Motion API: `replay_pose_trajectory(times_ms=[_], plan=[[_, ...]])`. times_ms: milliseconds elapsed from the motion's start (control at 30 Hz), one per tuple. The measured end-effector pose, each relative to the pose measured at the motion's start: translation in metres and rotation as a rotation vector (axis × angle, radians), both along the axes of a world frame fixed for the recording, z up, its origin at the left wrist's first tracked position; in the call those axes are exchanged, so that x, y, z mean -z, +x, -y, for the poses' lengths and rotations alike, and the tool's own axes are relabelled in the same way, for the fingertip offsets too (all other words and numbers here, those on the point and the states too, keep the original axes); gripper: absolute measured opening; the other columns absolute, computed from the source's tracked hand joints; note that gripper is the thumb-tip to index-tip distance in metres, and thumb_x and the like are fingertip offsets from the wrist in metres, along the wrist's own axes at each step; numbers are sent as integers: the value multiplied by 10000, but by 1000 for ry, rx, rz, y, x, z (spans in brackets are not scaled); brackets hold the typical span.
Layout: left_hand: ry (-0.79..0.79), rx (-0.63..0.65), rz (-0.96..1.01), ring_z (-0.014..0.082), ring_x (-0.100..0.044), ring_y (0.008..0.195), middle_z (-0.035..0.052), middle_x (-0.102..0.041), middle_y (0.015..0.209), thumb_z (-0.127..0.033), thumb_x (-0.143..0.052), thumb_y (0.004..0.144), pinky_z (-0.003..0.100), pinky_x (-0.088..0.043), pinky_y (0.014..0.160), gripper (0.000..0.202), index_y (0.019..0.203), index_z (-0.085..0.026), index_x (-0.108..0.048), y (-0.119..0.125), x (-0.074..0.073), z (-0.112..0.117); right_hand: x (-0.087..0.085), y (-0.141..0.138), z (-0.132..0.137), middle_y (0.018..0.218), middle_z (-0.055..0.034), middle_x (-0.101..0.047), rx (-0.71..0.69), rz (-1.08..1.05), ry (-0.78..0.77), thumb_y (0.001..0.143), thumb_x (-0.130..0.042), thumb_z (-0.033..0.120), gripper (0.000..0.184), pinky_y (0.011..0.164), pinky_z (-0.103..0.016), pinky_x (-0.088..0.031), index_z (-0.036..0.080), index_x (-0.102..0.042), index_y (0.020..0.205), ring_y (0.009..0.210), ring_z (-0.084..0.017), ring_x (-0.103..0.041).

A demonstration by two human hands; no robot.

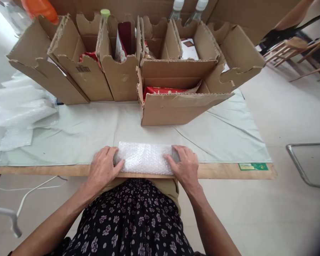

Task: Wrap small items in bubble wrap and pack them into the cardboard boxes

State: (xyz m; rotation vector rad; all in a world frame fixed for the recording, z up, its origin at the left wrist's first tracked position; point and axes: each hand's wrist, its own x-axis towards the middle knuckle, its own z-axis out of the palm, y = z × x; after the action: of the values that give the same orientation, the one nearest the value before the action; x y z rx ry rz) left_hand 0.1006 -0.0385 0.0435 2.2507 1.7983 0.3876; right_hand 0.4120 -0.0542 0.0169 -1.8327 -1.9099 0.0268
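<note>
Stretching past the right end of the table [224,171], the pale floor [245,217] is the biggest open part of the room. The table comes next, with a light green cloth [93,124] on top that has some creases in it. A strip of bare wood [218,170] runs along the near edge. At the back, open cardboard boxes [126,81] stand side by side in a row. One more box [166,111] sits in front of them, right of the middle, and its near side sticks out toward the person. A band of cloth lies between that box and the hands, and a wider patch reaches to the right corner. A pile of bubble wrap [24,103] fills the left side. Well off to the right, a wooden stool [296,43] and a bent metal tube [298,163] show by the floor.

The bubble-wrap bundle [146,158] is at the middle of the near edge, over the wood, just in front of the person. The left hand [104,164] holds its left end and the right hand [186,165] holds its right end, thumbs on top. A little gray peeks out at both ends. Smallest is a green sticker [253,166], by the right corner.
</note>
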Motion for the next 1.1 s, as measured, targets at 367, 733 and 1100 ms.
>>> replay_pose_trajectory(times_ms=[367,733,1100], plan=[[-123,-58,229,194,-619,670,9,-705,803,-325,-564,863,339,-500,665,103,829,-239,-610,-7,-25,-17,-35,-16,8,833,-26,-720,-97,-600,-367,935,-629,389,158,628,-310,-500,233,-613,944,698,-186,-642],[214,212,38,347,-644,1098,180,-728,1148,-133,-598,898,541,-524,966,322,1210,-129,-675,17,-8,-76,-20,-88,65,727,27,-586,4,-841,-475,964,-578,329,635,648,-292,-488,172,-480,1572,600,-135,-496],[245,590,231,317,-600,1300,150,-724,1270,-88,-608,924,543,-517,1103,402,1321,-145,-625,-7,8,55,-22,-79,50,577,34,-583,28,-1285,-822,895,-651,569,549,567,-270,-501,146,-723,1238,516,-119,-524]])
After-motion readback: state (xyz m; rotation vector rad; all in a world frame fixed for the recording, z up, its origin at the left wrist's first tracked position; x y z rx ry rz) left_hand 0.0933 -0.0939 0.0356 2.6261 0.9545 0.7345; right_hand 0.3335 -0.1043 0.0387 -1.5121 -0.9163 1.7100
